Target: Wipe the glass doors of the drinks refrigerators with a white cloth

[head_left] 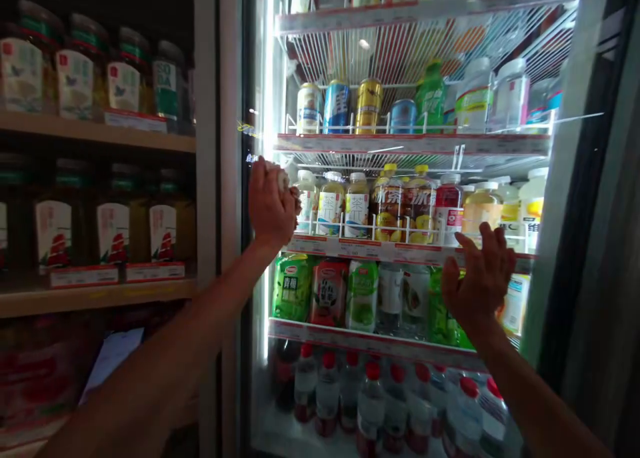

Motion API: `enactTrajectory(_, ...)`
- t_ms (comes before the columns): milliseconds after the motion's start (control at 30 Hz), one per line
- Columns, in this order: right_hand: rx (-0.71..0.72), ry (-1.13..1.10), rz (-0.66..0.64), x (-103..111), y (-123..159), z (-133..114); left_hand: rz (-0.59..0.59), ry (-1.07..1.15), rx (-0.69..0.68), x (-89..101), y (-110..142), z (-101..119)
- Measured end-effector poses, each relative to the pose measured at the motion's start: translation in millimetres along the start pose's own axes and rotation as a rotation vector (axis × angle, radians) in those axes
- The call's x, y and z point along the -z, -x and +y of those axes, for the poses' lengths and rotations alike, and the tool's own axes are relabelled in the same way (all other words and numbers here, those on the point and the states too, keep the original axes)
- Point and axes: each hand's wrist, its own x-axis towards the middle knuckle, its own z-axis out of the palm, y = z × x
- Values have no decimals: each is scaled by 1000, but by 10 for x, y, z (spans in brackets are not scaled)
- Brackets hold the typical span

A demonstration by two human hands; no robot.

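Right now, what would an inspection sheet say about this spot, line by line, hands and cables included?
surface: glass door, upright, with reflections
job's things: crumpled cloth or paper near the door's left side
clutter: bottles and cans crowding the lit shelves behind the glass
grippers: bare hands; left hand grips the crumpled piece, right hand open, fingers spread; glass contact unclear
cables: nothing seen
surroundings: jars on shelves at left
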Motion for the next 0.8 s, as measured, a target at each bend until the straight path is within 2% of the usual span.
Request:
enactTrajectory(33, 3, 5, 7, -2, -1, -2, 31, -7, 9, -34, 50, 82)
enactTrajectory(100, 14, 13, 19, -3, -2, 2, 42, 0, -130, -136, 256, 389)
enactTrajectory(200, 30, 28, 26, 0, -5, 17, -124, 72, -607, -254, 592, 858)
enactTrajectory(267, 34, 26, 25, 7, -7, 25, -226, 103, -861, -246, 645, 932)
enactTrajectory(300, 34, 24, 20, 11, -8, 25, -249, 98, -910, -216, 594, 870)
enactTrajectory(333, 33, 18, 15, 16, -8, 24, -254, 77, -894, -175, 495, 750)
enactTrajectory(367, 31, 11, 9, 20, -8, 22, -235, 46, -808, -131, 360, 587)
enactTrajectory(400, 28, 6, 6, 23, -8, 19, -183, 11, -657, -88, 205, 401)
enactTrajectory(467, 21, 5, 7, 22, -7, 15, 12, -38, -236, -31, -88, 58)
enactTrajectory(533, 14, 3, 11, 10, -5, 19, 194, -56, 77, -26, -247, -113)
enactTrajectory(567, 14, 0, 12, 0, -3, 23, 232, -56, 132, -42, -254, -107)
enactTrajectory(600, 15, -3, 12, -12, -1, 28, 224, -52, 103, -67, -215, -42)
enactTrajectory(667, 19, -9, 19, -31, 9, 37, 114, -24, -150, -124, -46, 201)
enactTrajectory(733, 17, -9, 23, -33, 24, 43, -29, 21, -522, -159, 126, 457)
enactTrajectory(800, 15, -1, 15, -9, 32, 51, -134, 37, -795, -147, 173, 566)
